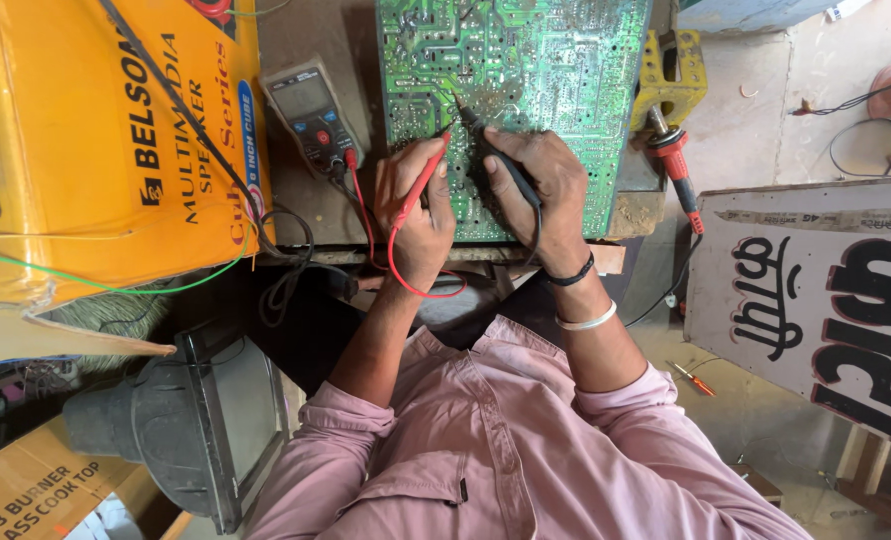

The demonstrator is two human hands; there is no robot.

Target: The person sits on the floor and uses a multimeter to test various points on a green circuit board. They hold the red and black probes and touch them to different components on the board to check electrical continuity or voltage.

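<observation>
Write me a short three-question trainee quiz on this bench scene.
1. True or false: both hands rest on the green circuit board.
2. Which probe does the left hand hold? A red, B black, C yellow.
3. What lies left of the board, wired to the probes?

Key:
1. True.
2. A, the red probe; the right hand holds the black probe.
3. A grey multimeter.

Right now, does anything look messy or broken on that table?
Nothing looks broken. The soldering iron lies loose at the bench's right edge beside the green circuit board, and wires tangle near the multimeter.
</observation>
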